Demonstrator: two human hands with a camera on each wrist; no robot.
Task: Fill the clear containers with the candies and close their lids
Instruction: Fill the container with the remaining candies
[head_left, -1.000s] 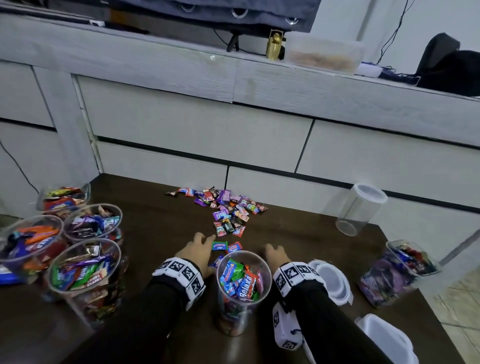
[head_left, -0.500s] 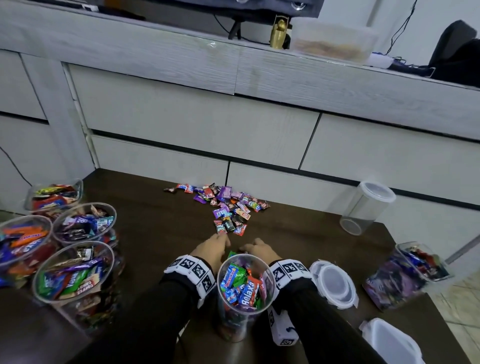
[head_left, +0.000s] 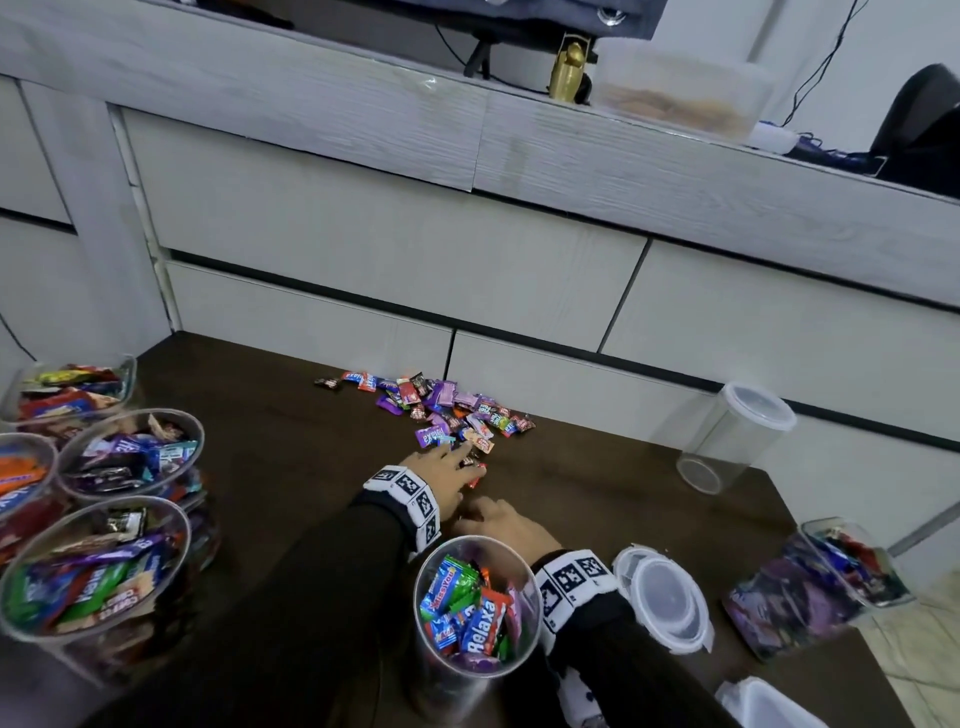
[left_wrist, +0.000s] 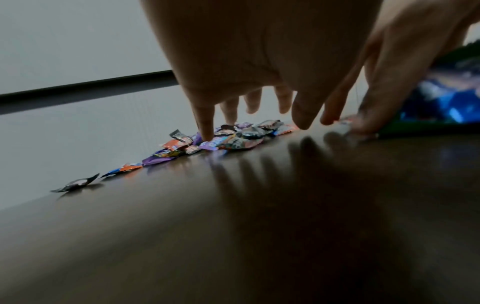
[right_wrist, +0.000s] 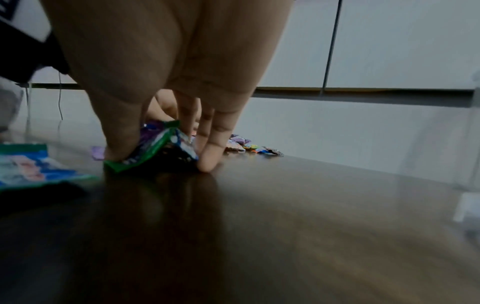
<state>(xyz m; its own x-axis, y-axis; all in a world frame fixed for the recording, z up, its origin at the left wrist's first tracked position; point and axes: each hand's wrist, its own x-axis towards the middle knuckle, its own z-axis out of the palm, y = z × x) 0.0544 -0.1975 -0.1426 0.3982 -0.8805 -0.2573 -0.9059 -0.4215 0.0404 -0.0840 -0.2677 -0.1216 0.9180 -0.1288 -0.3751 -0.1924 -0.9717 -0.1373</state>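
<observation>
A pile of wrapped candies (head_left: 441, 410) lies on the dark table (head_left: 291, 467) near the cabinet. My left hand (head_left: 441, 467) reaches its near edge; in the left wrist view its straight, spread fingers (left_wrist: 207, 127) touch the candies (left_wrist: 233, 139). Just behind the open clear container (head_left: 478, 608), half full of candies, my right hand (head_left: 493, 519) stays low on the table. In the right wrist view, the right hand (right_wrist: 161, 144) pinches a green and blue candy (right_wrist: 145, 160) between thumb and fingers. Loose lids (head_left: 665, 597) lie right of the container.
Several open containers full of candies (head_left: 93, 577) stand at the left. An empty lidded container (head_left: 737, 436) lies on its side at the back right. A tilted container of candies (head_left: 815, 587) sits at the right edge. A white cabinet (head_left: 467, 270) backs the table.
Both hands came together over loose candies behind the container. The left hand then moved forward to the pile; the right hand closed on a candy.
</observation>
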